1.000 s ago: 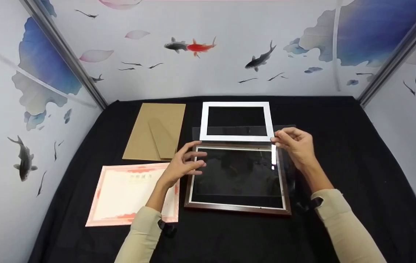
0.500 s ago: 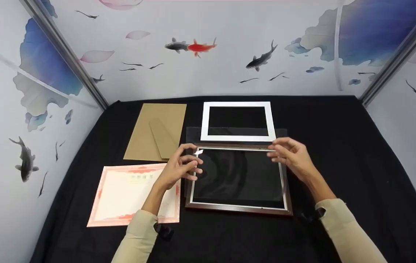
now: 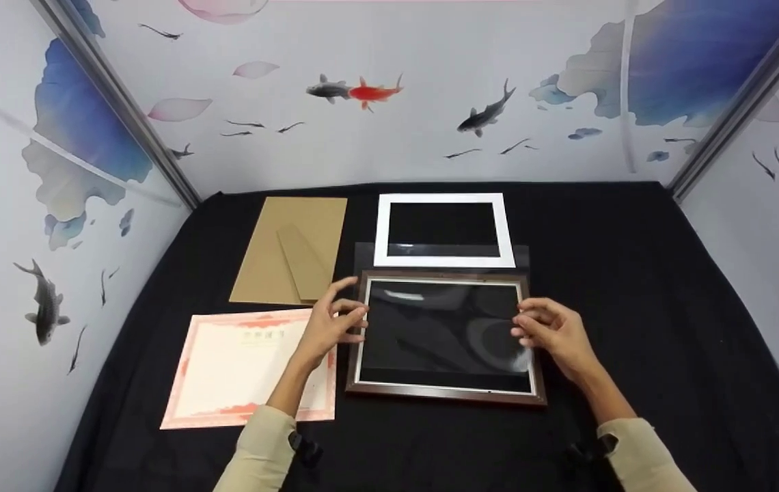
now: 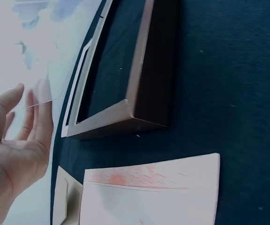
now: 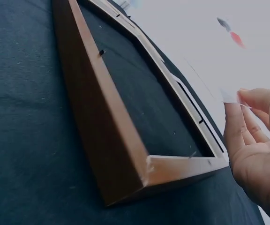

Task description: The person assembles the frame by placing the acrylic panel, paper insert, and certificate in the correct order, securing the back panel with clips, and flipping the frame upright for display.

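Note:
Between my two hands I hold a clear transparent sheet [image 3: 444,328] over a brown picture frame [image 3: 444,393] with a pale inner edge. My left hand [image 3: 326,329] has the sheet's left edge, its fingertips seen through the plastic-like corner in the left wrist view. My right hand [image 3: 557,333] pinches the opposite edge between thumb and fingers, plain in the right wrist view. The sheet's far part overlaps a white mat [image 3: 444,262] lying behind the frame. Small dark tabs [image 5: 102,52] stick out along the frame's rim.
Left of the frame lies a certificate [image 3: 246,372] with a red patterned border. Behind it rests a brown backing board [image 3: 273,249] with a stand flap. Black cloth [image 3: 635,273] covers the table, and printed panels [image 3: 430,150] enclose it at the back and sides.
The right hand has come down and nearer along the sheet's right edge. The left hand has shifted slightly left, and the sheet's reflections have changed as it tilts. The frame stays put.

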{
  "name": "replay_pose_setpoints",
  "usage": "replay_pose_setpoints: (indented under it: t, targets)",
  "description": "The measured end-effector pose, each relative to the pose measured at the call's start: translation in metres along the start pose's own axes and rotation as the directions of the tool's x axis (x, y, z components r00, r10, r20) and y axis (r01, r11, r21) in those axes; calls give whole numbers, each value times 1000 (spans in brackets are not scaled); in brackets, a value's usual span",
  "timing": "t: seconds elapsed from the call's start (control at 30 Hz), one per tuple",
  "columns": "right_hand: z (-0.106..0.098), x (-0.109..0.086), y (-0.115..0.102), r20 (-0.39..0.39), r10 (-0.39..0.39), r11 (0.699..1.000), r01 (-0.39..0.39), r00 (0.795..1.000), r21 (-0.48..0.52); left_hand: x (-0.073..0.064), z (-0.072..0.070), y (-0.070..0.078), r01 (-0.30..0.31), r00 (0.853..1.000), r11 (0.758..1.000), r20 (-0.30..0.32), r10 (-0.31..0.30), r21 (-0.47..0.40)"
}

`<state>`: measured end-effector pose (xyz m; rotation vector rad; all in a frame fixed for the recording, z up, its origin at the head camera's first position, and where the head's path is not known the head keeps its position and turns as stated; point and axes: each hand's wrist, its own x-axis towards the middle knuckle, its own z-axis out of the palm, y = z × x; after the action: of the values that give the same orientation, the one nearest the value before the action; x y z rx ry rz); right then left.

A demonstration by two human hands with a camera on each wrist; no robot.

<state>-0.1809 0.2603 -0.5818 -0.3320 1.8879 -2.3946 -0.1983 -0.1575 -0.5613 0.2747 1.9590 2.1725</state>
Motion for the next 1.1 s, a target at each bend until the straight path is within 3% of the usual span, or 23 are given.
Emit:
replay_pose_setpoints:
  t: [0.13,0.27,0.57,0.8,1.1]
  targets:
    - [-5,-11,5,5,10,1000,-10,1000,-3,-7,1,-9,47,999,998,-5,-47,45]
    - [-9,-16,9,42,36,999,-36,998,-16,-14,2,-14,58,998,996,-7,-57,64]
    - [-14,-23,13,60,39,998,-36,997,-50,-28,6,-1,77,995,993,49,-82,85]
    - [-17,-25,14,89,15,992,-4,996,-128,-28,5,-2,63,997,994,47,-68,87]
    - [-17,-20,10,27,32,960,-23,999,-280,-26,3,2,76,996,987,24,-80,145]
